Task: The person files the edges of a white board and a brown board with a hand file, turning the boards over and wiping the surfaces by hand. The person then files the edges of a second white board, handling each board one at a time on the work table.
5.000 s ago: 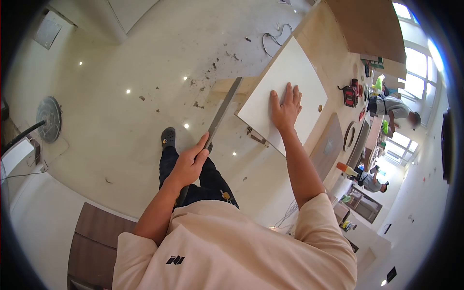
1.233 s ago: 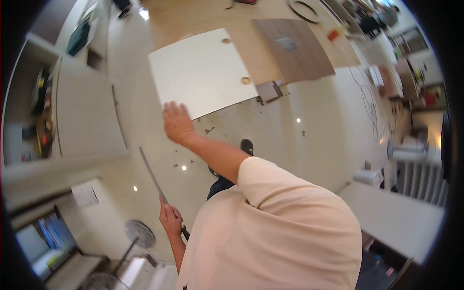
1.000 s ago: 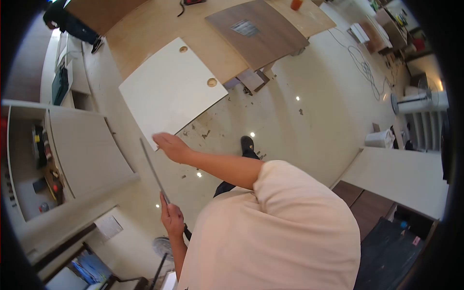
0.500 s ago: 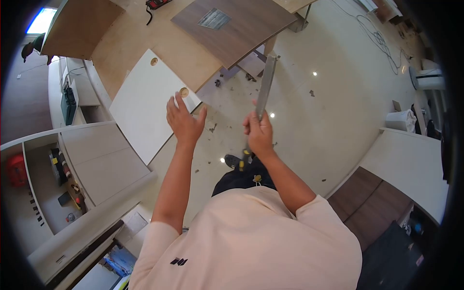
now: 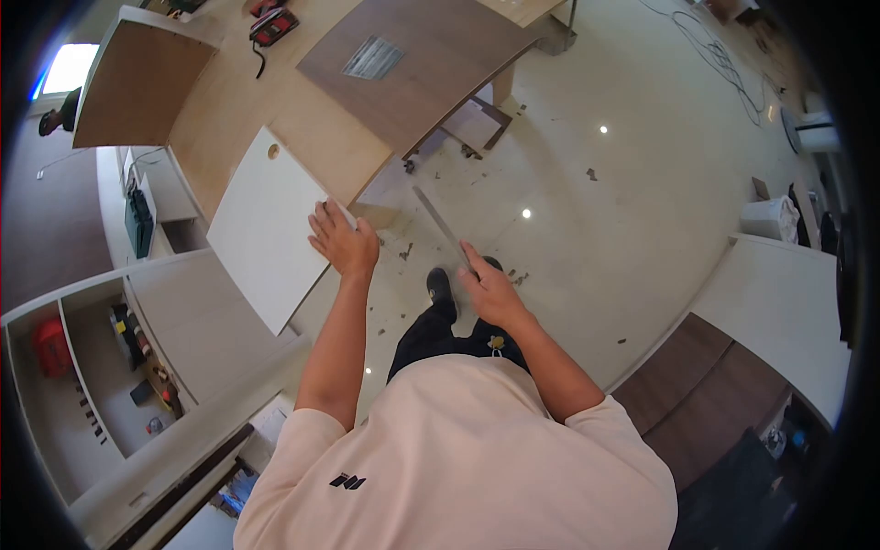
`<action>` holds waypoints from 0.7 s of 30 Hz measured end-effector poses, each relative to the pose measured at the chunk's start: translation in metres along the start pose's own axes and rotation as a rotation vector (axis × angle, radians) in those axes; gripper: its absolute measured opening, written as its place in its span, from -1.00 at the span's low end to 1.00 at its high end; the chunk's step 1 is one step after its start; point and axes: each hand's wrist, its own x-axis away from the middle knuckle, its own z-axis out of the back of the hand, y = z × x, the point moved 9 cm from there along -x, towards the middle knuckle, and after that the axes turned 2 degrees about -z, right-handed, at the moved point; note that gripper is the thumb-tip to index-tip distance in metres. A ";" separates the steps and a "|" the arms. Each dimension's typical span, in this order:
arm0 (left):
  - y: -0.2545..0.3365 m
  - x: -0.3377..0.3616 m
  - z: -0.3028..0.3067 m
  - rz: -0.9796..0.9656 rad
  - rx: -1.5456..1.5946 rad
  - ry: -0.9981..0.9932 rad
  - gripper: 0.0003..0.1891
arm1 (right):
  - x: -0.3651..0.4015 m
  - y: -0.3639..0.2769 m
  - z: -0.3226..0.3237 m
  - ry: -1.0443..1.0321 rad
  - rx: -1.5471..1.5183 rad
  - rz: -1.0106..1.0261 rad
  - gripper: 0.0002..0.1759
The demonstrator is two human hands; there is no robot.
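A white cabinet door panel (image 5: 266, 238) lies at the edge of a plywood-topped bench, with one round hinge hole (image 5: 273, 151) showing near its far corner. My left hand (image 5: 344, 243) rests on the panel's near right corner, fingers spread flat and thumb by the edge. It covers the spot of the second hole. In my right hand (image 5: 492, 291) is a long, flat metal file (image 5: 440, 220), fingers closed round its lower end. Its tip points up and left, toward the panel's corner, apart from it. The file's handle is hidden.
A brown wood-grain board (image 5: 412, 73) lies on the plywood bench top (image 5: 339, 137), beside a red and black power tool (image 5: 273, 26). Debris dots the glossy floor. Cabinets stand left and right; a cable (image 5: 710, 64) lies far right. A person (image 5: 62, 115) is partly visible far left.
My left hand has come down onto the panel's corner over the nearer hole. My right hand has swung the file from upright to tilted leftward and lower. The view has shifted slightly.
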 end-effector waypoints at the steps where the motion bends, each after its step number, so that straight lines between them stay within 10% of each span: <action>1: 0.001 -0.002 -0.001 -0.005 -0.007 0.005 -0.25 | 0.000 -0.001 0.002 0.013 0.010 0.014 -0.36; 12: 0.003 -0.004 0.014 -0.225 0.067 -0.036 -0.24 | 0.005 -0.021 0.038 0.158 0.038 -0.273 -0.31; 21: 0.087 -0.024 0.033 -0.692 0.382 0.020 -0.38 | 0.001 -0.036 0.082 0.359 0.049 -0.102 -0.21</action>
